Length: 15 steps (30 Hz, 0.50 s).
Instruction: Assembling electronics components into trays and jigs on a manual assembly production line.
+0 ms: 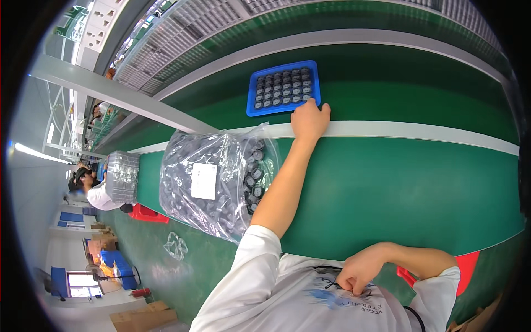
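Observation:
A shallow blue tray [250, 102] lies on the far green belt, with rows of small dark, rounded parts [283, 87] in it. My left hand [311, 120] reaches out to its near right corner. The fingers bend over the rim and the thumb lies along the outer side; the fingertips are partly hidden. Left of my forearm, a large clear plastic bag [221, 160] with a white label [204, 181] holds many similar dark parts. My right hand [365, 269] is drawn in at my chest, fingers pinched together close to my shirt. Whatever they hold is too small to make out.
A pale metal rail [387, 129] separates the green worktop [398, 188] from the belt. At the left a grey post [127, 97] slants across. Beyond the bag stand a clear-wrapped bundle [123, 176] and a co-worker [99, 191]. Red stools [148, 214] flank the bench.

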Available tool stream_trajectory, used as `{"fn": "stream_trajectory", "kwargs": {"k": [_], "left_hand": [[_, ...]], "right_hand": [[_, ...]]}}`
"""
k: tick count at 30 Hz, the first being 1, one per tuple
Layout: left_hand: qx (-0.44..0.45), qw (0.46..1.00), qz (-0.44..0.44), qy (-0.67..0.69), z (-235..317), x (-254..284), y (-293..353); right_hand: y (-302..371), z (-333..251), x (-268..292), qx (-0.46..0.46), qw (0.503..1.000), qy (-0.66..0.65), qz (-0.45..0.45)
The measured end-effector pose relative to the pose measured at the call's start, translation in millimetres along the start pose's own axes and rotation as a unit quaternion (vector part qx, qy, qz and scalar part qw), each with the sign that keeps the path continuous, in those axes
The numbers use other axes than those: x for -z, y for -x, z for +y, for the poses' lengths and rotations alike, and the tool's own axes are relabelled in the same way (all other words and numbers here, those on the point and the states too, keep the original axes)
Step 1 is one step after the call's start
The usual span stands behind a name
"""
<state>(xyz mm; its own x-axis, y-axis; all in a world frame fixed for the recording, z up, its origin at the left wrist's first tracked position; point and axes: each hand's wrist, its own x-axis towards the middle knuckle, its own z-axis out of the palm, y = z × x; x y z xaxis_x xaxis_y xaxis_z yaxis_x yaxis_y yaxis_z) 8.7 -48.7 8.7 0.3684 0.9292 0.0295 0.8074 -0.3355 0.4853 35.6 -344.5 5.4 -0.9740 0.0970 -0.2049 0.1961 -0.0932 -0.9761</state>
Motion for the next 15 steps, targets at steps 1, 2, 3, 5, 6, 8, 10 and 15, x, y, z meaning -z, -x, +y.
{"fn": "stream_trajectory", "kwargs": {"k": [1, 2, 3, 5, 6, 8, 10, 15], "left_hand": [[0.005, 1.000, 0.003, -0.004, 0.2, 1.0, -0.4], [0.008, 1.000, 0.004, -0.007, -0.5, 2.8, -1.1], [0.017, 1.000, -0.005, -0.007, -1.0, 4.3, -2.0], [0.027, 1.000, -0.014, -0.008, 2.2, 7.8, -2.4], [0.033, 0.999, -0.016, -0.010, 3.7, 9.8, -3.0], [0.041, 0.999, -0.016, -0.012, 4.2, 11.8, -4.9], [0.039, 0.999, -0.025, -0.004, 0.9, 15.3, -7.0], [0.019, 1.000, 0.008, 0.010, -7.1, 19.1, 2.6]], "right_hand": [[0.8, -0.9, 0.1, 0.005, 1.000, -0.003, -0.003], [1.1, -1.9, 0.4, 0.010, 1.000, -0.006, -0.005], [1.2, -2.8, 1.0, 0.012, 1.000, -0.005, -0.007], [2.8, -4.1, 0.9, 0.011, 1.000, -0.010, -0.006], [3.0, -3.7, 1.1, 0.012, 1.000, -0.010, -0.008], [3.5, -2.7, 0.8, 0.013, 1.000, -0.020, -0.008], [2.9, -2.8, 2.0, 0.014, 1.000, -0.017, -0.012], [0.4, 0.2, -5.4, 0.019, 0.999, -0.024, 0.025]]}}
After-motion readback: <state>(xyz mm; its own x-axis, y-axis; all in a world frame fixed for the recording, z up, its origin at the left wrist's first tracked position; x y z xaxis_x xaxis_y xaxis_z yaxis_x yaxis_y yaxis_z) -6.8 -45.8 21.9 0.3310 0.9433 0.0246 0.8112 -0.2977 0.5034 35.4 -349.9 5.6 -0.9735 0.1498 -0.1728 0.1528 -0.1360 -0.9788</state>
